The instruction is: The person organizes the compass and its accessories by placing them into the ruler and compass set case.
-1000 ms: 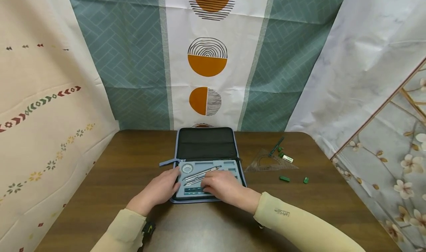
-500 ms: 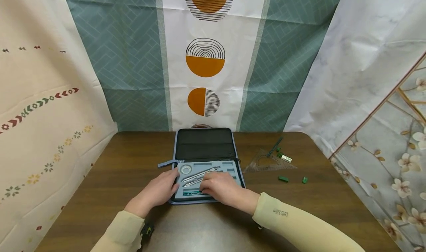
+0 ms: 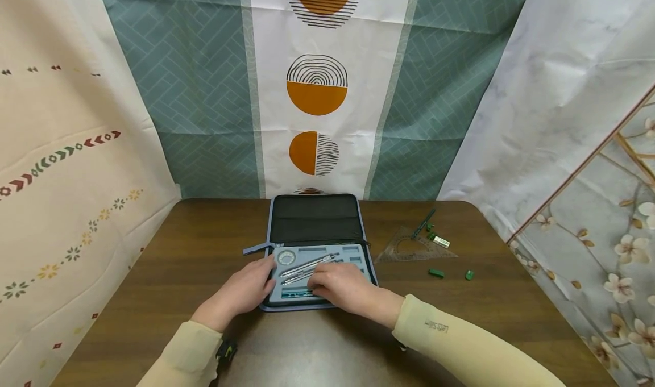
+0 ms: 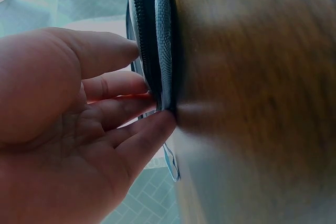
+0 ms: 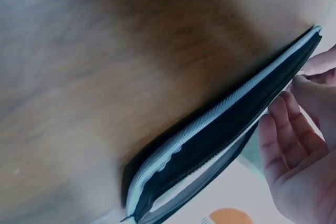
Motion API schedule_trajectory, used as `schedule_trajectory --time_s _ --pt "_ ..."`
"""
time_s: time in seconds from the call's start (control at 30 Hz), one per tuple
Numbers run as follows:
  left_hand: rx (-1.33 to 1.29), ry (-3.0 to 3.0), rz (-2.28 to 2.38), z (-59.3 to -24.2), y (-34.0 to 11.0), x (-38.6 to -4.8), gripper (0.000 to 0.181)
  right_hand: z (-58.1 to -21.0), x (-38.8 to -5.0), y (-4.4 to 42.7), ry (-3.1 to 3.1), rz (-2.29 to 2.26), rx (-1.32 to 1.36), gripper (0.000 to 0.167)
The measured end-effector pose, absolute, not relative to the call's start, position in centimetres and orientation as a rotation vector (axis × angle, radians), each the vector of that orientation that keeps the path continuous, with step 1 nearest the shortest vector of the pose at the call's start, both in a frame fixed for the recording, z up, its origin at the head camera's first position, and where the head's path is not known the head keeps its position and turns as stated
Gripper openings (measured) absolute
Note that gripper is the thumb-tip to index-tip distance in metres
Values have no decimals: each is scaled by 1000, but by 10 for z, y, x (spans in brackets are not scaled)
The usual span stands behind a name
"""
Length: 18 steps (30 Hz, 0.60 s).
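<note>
A zip case (image 3: 314, 219) lies open on the table, its grey-blue insert (image 3: 276, 296) holding a round dial-like piece (image 3: 286, 257) and metal compasses (image 3: 307, 269). My left hand (image 3: 245, 287) rests against the case's left edge; in the left wrist view its thumb and fairly straight fingers (image 4: 152, 129) touch the zippered rim (image 4: 163, 40). Over the insert's lower right lies my right hand (image 3: 340, 284), fingers bent down beside a teal patterned strip (image 3: 297, 294) in the front slot. Its fingertips are hidden, and the right wrist view does not show whether they pinch anything.
Right of the case lies a clear triangular ruler (image 3: 404, 253) with a dark pencil-like stick (image 3: 423, 223) across it. A white eraser-like block (image 3: 441, 241) and small green pieces (image 3: 436, 273) are nearby. Fabric curtains (image 3: 317, 165) stand behind the table (image 3: 215, 228).
A second dark teal strip, one second ago visible above the remaining one, no longer shows; its bare slot does. My right hand has shifted slightly. My left hand stays at the case's edge.
</note>
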<state>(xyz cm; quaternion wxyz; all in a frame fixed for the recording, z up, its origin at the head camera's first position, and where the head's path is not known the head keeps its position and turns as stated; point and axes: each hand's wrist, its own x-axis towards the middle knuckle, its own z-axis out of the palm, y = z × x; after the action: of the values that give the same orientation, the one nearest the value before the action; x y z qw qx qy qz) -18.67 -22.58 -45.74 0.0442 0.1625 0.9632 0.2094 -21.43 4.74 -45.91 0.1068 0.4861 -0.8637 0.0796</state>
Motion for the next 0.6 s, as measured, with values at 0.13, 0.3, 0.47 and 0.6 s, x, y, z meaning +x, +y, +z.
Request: schedule_trajectory --time_s 0.13,0.3,0.47,0.6 --pt "503 2945 634 -457 -227 -188 48 -454 -218 57 -2531 260 1415 15" --pt "521 2956 622 -453 -228 -187 48 -447 -231 81 -2519 243 1321 23" --pt "512 2957 625 -452 -229 -189 53 -441 -251 114 -2552 234 1160 24" --pt "490 2946 617 -456 -227 -189 54 -440 -267 143 -2579 196 1002 23"
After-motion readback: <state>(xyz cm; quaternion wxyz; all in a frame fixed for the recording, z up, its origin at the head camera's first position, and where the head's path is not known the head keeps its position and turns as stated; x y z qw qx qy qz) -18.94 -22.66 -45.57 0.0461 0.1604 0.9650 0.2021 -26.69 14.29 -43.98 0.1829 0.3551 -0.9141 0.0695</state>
